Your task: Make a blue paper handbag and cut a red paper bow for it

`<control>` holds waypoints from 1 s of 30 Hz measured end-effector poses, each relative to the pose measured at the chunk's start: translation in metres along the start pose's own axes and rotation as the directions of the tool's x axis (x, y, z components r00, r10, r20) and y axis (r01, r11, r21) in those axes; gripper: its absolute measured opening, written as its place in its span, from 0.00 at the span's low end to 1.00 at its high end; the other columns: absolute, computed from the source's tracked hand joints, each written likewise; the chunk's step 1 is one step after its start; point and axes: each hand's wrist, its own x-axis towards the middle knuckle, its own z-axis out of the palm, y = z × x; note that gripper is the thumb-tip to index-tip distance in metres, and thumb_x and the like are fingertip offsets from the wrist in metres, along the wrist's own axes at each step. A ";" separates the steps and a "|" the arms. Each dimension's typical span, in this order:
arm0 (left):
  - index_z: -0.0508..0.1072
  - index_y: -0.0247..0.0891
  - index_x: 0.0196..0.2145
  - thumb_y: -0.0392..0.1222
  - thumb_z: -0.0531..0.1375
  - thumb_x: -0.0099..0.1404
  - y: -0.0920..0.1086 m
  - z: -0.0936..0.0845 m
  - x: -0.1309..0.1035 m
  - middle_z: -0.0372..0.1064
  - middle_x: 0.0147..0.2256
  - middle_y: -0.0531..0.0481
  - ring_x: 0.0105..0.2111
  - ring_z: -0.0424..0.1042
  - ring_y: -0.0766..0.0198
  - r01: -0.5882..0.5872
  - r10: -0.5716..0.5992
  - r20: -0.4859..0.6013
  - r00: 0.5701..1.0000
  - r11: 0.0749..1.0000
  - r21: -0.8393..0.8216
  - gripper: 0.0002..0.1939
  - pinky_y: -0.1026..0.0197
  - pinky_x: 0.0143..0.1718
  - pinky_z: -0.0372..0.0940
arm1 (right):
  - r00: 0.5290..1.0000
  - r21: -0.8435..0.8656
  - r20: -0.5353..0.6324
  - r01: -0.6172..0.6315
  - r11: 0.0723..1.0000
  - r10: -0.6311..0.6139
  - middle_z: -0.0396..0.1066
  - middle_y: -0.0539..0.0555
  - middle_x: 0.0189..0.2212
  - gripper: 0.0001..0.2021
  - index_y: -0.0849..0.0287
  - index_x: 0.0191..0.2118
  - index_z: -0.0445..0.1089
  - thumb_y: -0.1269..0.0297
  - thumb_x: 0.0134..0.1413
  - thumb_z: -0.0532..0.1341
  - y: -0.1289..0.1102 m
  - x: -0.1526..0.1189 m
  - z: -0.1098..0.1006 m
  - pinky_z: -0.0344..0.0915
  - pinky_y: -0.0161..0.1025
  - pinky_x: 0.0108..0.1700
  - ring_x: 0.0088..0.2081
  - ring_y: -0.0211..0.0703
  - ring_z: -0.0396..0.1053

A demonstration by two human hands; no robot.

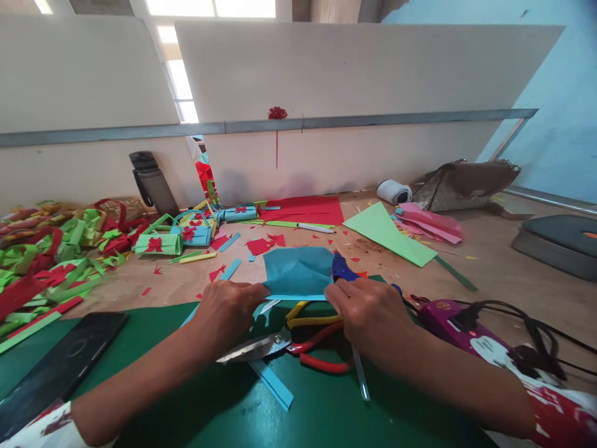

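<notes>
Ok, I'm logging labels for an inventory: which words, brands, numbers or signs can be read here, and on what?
There is no readable text.
Purple power strip: a small gold mark, too small to read.
Folded blue paper: no writing visible.
Dark phone: no readable brand.

We face white partition boards point(364, 68) | grey rail point(373, 119) across them | blue wall point(559, 112) at right | window point(181, 7) above (glaring white) | brown surface point(489, 249) below

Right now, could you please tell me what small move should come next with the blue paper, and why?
Perhaps press the near edge of the blue paper flat: the left hand and right hand pinch either end of that edge, where a lighter strip looks folded.
</notes>
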 end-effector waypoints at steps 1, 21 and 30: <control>0.77 0.39 0.30 0.36 0.50 0.64 0.002 -0.003 0.001 0.73 0.22 0.51 0.19 0.66 0.69 0.000 0.000 -0.003 1.000 1.000 0.016 0.15 0.69 0.22 0.55 | 1.000 -0.007 0.008 -0.009 1.000 0.009 0.65 0.51 0.16 0.12 0.59 0.21 0.61 0.84 0.39 0.50 0.001 0.001 -0.001 0.43 0.38 0.24 0.17 0.41 0.60; 0.60 0.40 0.57 0.48 0.63 0.54 0.020 -0.043 0.020 0.66 0.52 0.42 0.50 0.66 0.52 0.292 -0.043 0.391 0.919 0.740 -0.605 0.35 0.53 0.48 0.62 | 0.958 0.039 0.047 0.280 0.959 -0.282 0.66 0.51 0.20 0.11 0.59 0.26 0.62 0.78 0.54 0.51 -0.015 -0.002 -0.003 0.51 0.40 0.28 0.21 0.43 0.61; 0.72 0.36 0.38 0.39 0.49 0.64 0.036 -0.044 0.026 0.72 0.33 0.53 0.32 0.67 0.64 0.032 0.099 0.294 0.951 0.912 -0.410 0.13 0.66 0.33 0.61 | 0.934 -0.017 -0.013 0.358 0.934 -0.358 0.65 0.53 0.20 0.11 0.62 0.30 0.68 0.70 0.58 0.50 -0.013 -0.001 -0.010 0.55 0.43 0.31 0.23 0.44 0.61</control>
